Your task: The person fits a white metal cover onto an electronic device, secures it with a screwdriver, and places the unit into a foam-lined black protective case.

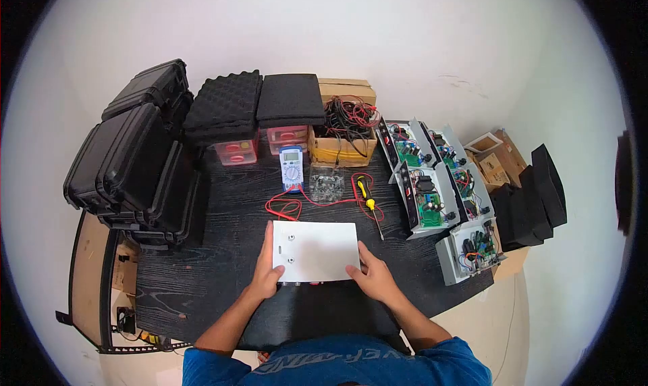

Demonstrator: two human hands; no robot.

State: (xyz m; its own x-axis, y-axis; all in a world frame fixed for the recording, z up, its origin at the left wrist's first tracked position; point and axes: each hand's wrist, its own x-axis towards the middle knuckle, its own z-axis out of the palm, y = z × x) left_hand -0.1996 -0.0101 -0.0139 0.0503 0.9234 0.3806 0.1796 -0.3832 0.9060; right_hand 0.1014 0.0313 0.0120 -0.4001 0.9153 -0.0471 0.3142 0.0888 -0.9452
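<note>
Fingers [269, 240] of the left hand [265, 276] are wrapped around the near left corner of a white box [317, 249], one finger stretched up along its left side. The right hand [372, 278] grips the near right corner the same way, thumb lying on the top face. Both hands are grasping the box. It lies flat at the middle of the desk's [209, 258] near edge, with two small screws showing near its left side.

Just beyond the box, red wires [286, 208] curl across the desk. A yellow-handled screwdriver [366, 193] lies to their right. Farther on, a meter [291, 167] sits with its screen facing up, and a clear bag [327, 185] lies just beside it on the right.

Along the far edge stand a cardboard box [341, 153] full of tangled cables, two plastic tubs [237, 153] and stacked foam pads [227, 106]. Black cases [135, 163] pile up at the left edge. Several open metal housings [426, 198] with circuit boards line the right edge.
</note>
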